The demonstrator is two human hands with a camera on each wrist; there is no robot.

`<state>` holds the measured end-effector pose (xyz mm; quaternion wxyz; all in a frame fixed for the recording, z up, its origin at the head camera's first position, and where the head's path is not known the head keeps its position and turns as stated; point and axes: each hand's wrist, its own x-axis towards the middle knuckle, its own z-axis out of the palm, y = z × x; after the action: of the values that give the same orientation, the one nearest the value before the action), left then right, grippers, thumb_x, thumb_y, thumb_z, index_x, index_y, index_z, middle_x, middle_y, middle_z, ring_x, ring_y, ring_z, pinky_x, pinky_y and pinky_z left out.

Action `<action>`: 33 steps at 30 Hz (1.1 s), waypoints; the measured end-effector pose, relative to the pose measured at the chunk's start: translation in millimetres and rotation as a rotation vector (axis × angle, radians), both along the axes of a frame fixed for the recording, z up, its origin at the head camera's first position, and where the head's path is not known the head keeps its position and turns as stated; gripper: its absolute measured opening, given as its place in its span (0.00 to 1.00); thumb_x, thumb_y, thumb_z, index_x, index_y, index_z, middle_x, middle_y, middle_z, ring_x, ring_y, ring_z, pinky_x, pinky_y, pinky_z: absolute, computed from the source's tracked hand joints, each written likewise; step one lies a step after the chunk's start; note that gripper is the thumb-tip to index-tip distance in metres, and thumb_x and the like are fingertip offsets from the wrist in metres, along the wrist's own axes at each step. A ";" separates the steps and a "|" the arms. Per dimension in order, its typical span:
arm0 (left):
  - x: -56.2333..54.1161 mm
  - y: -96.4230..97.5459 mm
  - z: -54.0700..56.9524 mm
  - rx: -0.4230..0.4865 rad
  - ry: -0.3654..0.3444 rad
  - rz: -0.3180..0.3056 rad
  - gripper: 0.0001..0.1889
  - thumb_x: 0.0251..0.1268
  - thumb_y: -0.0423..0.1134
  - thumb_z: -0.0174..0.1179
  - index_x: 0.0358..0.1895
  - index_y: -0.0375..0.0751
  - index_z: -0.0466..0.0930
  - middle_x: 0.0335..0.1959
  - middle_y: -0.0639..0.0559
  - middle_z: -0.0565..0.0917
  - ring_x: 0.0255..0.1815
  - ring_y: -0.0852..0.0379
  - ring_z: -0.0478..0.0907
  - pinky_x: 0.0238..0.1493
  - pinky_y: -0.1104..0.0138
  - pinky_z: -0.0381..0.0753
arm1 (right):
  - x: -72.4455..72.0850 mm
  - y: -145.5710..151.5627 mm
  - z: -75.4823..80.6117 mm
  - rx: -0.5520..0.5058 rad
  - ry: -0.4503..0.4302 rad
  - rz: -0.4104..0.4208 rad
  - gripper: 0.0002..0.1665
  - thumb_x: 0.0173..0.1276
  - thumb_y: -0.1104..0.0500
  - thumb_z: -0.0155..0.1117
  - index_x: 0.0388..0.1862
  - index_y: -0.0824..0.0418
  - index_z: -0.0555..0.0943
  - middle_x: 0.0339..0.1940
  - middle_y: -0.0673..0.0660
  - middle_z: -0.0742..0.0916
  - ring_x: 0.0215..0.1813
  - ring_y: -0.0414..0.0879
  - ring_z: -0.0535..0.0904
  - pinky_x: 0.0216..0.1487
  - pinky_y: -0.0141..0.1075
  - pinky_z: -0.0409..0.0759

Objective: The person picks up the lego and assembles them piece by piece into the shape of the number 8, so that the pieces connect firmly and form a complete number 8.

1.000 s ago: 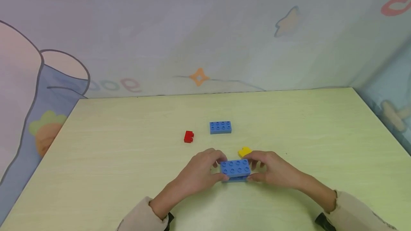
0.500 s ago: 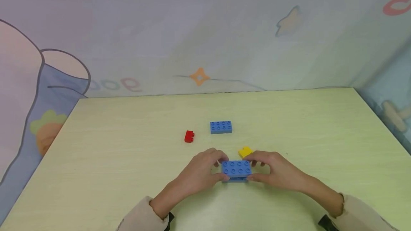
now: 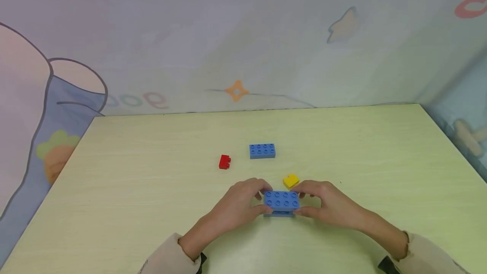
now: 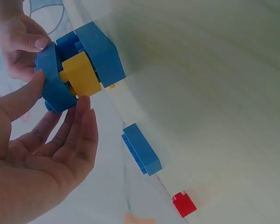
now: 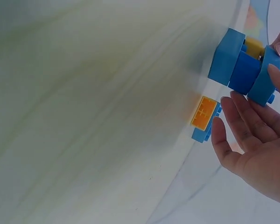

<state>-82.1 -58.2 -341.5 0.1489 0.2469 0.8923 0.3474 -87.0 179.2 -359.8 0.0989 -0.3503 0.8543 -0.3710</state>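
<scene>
A blue eight-stud toy brick [image 3: 281,201] lies studs up on top of a small stack, held from both ends. My left hand [image 3: 237,204] pinches its left end between thumb and fingers, while the right hand [image 3: 330,203] grips the right end. Beneath it, a yellow brick [image 4: 81,74] shows on the left side and a darker blue brick [image 5: 245,72] on the right. In the left wrist view a yellow stud shows in a gap below the top brick. Another long blue brick [image 4: 100,53] forms the base, standing on the table.
Just behind the right fingertips lies a loose yellow brick [image 3: 291,180]. Farther back are a loose blue brick [image 3: 262,151], studs up, and a small red brick [image 3: 224,162] on its side. A printed cloth [image 3: 243,45] hangs behind the pale table [image 3: 152,206].
The top blue brick and both hands have shifted very slightly to the right. More of the loose yellow brick shows behind the right fingers. Both hands keep their grip.
</scene>
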 end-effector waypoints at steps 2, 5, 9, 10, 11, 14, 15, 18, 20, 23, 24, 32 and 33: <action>0.5 0.3 0.3 0.006 0.005 -0.002 0.16 0.54 0.36 0.65 0.47 0.39 0.77 0.40 0.54 0.78 0.39 0.59 0.75 0.39 0.71 0.73 | 0.1 0.1 -0.5 0.002 0.004 0.001 0.20 0.57 0.59 0.67 0.48 0.64 0.78 0.44 0.53 0.83 0.40 0.45 0.75 0.42 0.38 0.75; 0.9 0.6 0.4 0.010 0.013 0.000 0.16 0.54 0.35 0.65 0.47 0.38 0.77 0.39 0.54 0.78 0.38 0.58 0.75 0.38 0.71 0.73 | 0.0 0.3 -1.0 0.009 0.008 -0.001 0.20 0.57 0.59 0.68 0.48 0.65 0.78 0.43 0.53 0.83 0.40 0.44 0.75 0.42 0.38 0.75; 0.9 0.6 -0.6 0.017 0.018 0.004 0.16 0.54 0.35 0.65 0.46 0.38 0.77 0.38 0.54 0.78 0.38 0.58 0.75 0.38 0.71 0.73 | -0.5 0.2 -0.8 0.017 0.008 -0.004 0.20 0.57 0.58 0.68 0.48 0.65 0.79 0.43 0.53 0.83 0.40 0.44 0.75 0.42 0.38 0.75; 1.0 0.4 -1.0 0.021 0.018 0.006 0.16 0.54 0.35 0.65 0.46 0.38 0.77 0.38 0.54 0.78 0.38 0.58 0.75 0.38 0.71 0.73 | -0.5 0.2 -0.6 0.019 0.008 -0.005 0.20 0.57 0.58 0.68 0.48 0.65 0.79 0.43 0.52 0.83 0.40 0.44 0.75 0.42 0.38 0.76; 1.0 0.2 -1.3 0.025 0.018 0.008 0.16 0.53 0.35 0.65 0.46 0.38 0.77 0.38 0.54 0.79 0.38 0.58 0.75 0.38 0.71 0.73 | -0.6 0.1 -0.4 0.021 0.007 -0.006 0.20 0.57 0.58 0.68 0.48 0.65 0.79 0.43 0.52 0.83 0.40 0.44 0.75 0.42 0.38 0.76; 1.1 -0.3 -2.1 0.041 0.012 0.015 0.16 0.53 0.35 0.65 0.46 0.37 0.78 0.38 0.53 0.79 0.38 0.58 0.76 0.38 0.71 0.73 | -0.6 -0.2 0.2 0.027 0.009 -0.007 0.21 0.57 0.57 0.68 0.48 0.64 0.79 0.42 0.52 0.83 0.40 0.44 0.75 0.43 0.39 0.76; 1.1 -0.5 -2.4 0.045 0.011 0.017 0.16 0.53 0.34 0.66 0.46 0.37 0.78 0.38 0.53 0.79 0.38 0.58 0.76 0.38 0.71 0.73 | -0.7 -0.3 0.4 0.030 0.013 -0.007 0.21 0.57 0.57 0.68 0.48 0.64 0.79 0.42 0.52 0.83 0.40 0.44 0.75 0.43 0.39 0.76; 0.7 -0.6 -3.2 0.060 0.006 0.022 0.16 0.52 0.34 0.66 0.45 0.37 0.78 0.37 0.53 0.79 0.38 0.57 0.76 0.38 0.71 0.73 | -0.8 -0.7 0.7 0.039 0.028 -0.004 0.20 0.56 0.57 0.68 0.47 0.65 0.79 0.42 0.53 0.83 0.40 0.44 0.75 0.43 0.39 0.76; 0.6 -0.5 -3.8 0.069 -0.003 0.028 0.16 0.52 0.34 0.66 0.45 0.37 0.78 0.37 0.53 0.79 0.37 0.57 0.76 0.38 0.71 0.74 | -0.9 -1.1 1.0 0.043 0.039 -0.002 0.20 0.56 0.58 0.69 0.47 0.65 0.79 0.43 0.53 0.83 0.40 0.45 0.76 0.43 0.40 0.76; 0.7 -0.1 -5.0 0.082 -0.023 0.043 0.16 0.51 0.33 0.66 0.45 0.36 0.78 0.36 0.53 0.79 0.38 0.57 0.76 0.38 0.72 0.74 | -0.8 -1.6 1.8 0.048 0.047 -0.001 0.20 0.55 0.58 0.69 0.47 0.65 0.79 0.43 0.55 0.83 0.42 0.46 0.78 0.43 0.41 0.77; 0.8 0.1 -5.2 0.086 -0.031 0.048 0.16 0.51 0.33 0.66 0.45 0.36 0.78 0.37 0.53 0.79 0.38 0.57 0.76 0.38 0.72 0.75 | -0.7 -1.7 2.1 0.051 0.049 -0.002 0.20 0.55 0.59 0.69 0.46 0.65 0.79 0.44 0.55 0.83 0.43 0.47 0.78 0.44 0.42 0.77; 0.8 0.5 -7.4 0.104 -0.057 0.069 0.16 0.51 0.33 0.67 0.45 0.37 0.78 0.37 0.53 0.78 0.38 0.57 0.76 0.39 0.71 0.75 | -0.3 -2.0 3.1 0.055 0.039 -0.009 0.20 0.55 0.59 0.69 0.46 0.65 0.79 0.44 0.56 0.83 0.43 0.48 0.79 0.44 0.43 0.77; 0.8 0.6 -7.6 0.106 -0.061 0.071 0.16 0.51 0.33 0.67 0.45 0.37 0.78 0.37 0.53 0.78 0.38 0.57 0.76 0.39 0.71 0.75 | -0.3 -2.0 2.9 0.055 0.039 -0.010 0.20 0.55 0.59 0.69 0.46 0.65 0.79 0.44 0.56 0.83 0.43 0.47 0.78 0.44 0.42 0.77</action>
<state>-81.3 -57.7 -349.1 0.1503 0.2120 0.8758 0.4068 -87.3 177.3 -356.9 0.0899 -0.3502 0.8678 -0.3408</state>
